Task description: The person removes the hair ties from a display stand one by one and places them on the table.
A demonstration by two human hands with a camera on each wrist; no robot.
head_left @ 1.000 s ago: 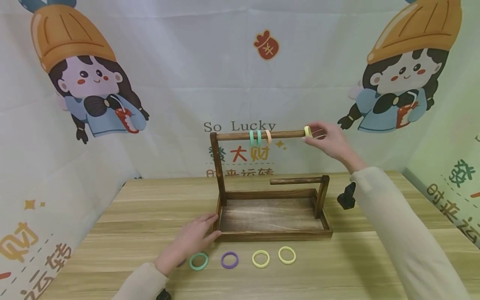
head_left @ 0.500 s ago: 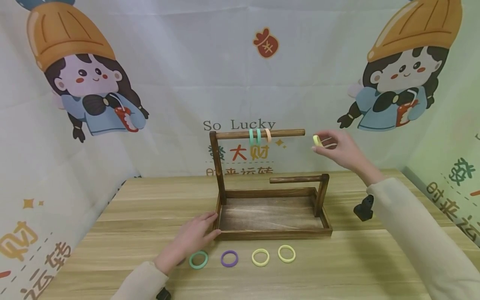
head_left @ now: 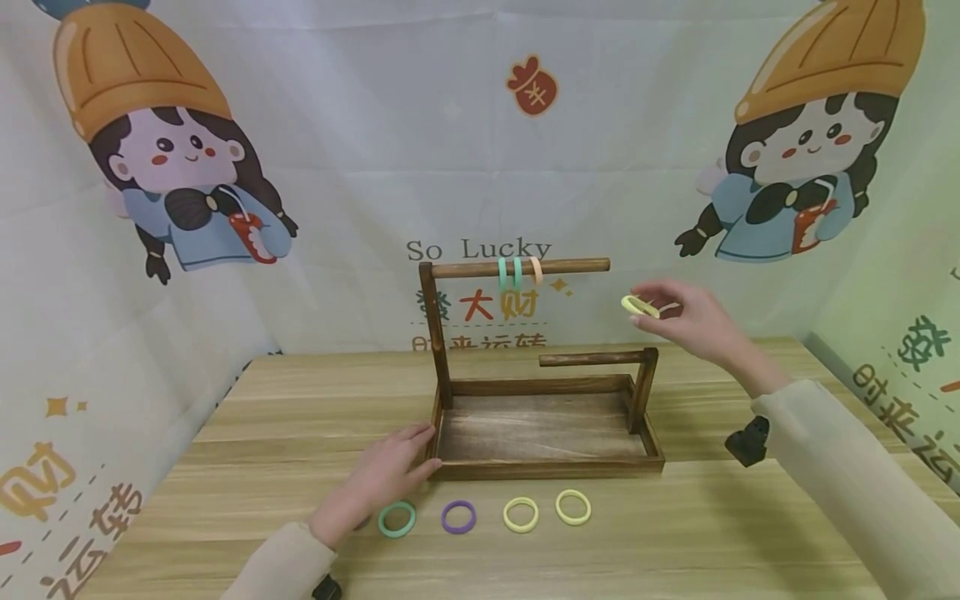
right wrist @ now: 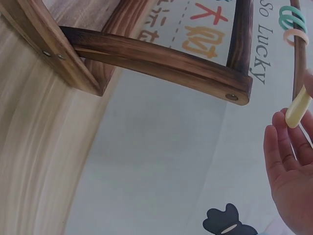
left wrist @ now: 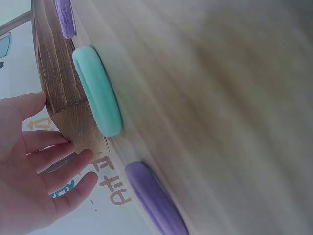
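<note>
My right hand (head_left: 692, 318) pinches a yellow hair tie (head_left: 628, 305) between thumb and fingertips, in the air to the right of the rack's upper bar (head_left: 577, 267). Two green hair ties (head_left: 517, 273) and a peach hair tie (head_left: 536, 271) hang on that bar. The right wrist view shows the yellow hair tie (right wrist: 297, 110) nearly edge-on in the fingers. At the front left corner of the wooden rack's tray (head_left: 547, 471), my left hand (head_left: 378, 475) rests with relaxed fingers; its thumb touches the front side and its fingertips the left side (left wrist: 80, 129).
In front of the tray lie a green hair tie (head_left: 397, 519), a purple hair tie (head_left: 459, 517) and two yellow hair ties (head_left: 521, 515). Another purple hair tie (left wrist: 155, 198) is mostly hidden by my left wrist in the head view. A lower bar (head_left: 592, 360) points left from the right post.
My right hand has drawn the yellow hair tie off the upper bar's right end, then moved right and down, tilting it flatter. The left hand stays at the tray corner.
</note>
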